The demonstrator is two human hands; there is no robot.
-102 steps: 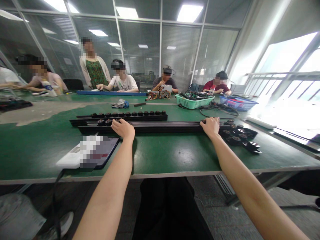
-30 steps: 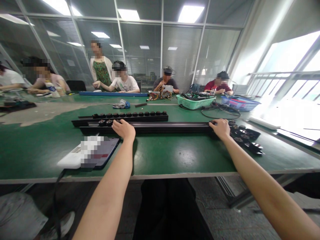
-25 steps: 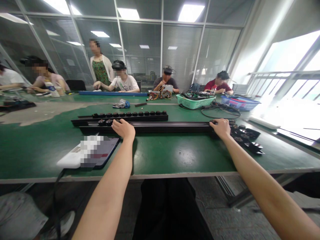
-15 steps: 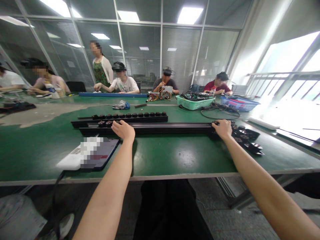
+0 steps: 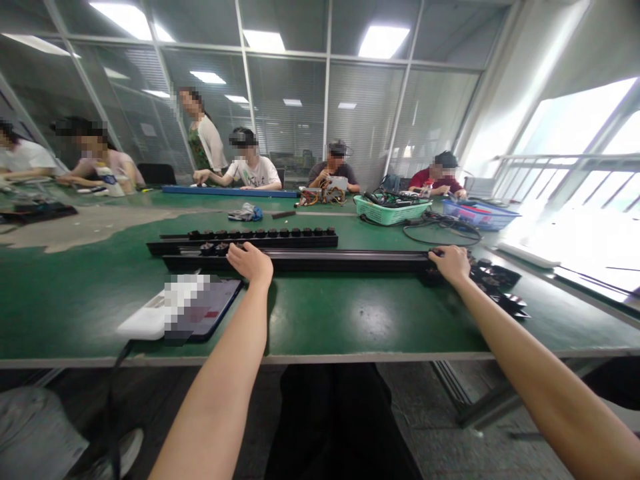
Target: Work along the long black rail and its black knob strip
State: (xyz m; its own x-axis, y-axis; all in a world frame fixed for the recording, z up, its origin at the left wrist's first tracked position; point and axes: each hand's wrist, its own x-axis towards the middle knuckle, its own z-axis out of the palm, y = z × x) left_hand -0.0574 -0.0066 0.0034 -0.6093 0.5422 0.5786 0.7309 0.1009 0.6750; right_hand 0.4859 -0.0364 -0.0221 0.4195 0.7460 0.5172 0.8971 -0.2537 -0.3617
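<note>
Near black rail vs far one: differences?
The near black rail is longer than the far black rail. The far rail carries a row of round black knobs; the near rail is mostly bare. The left hand and right hand rest on the near rail, not the far. Both lie flat, parallel.
</note>
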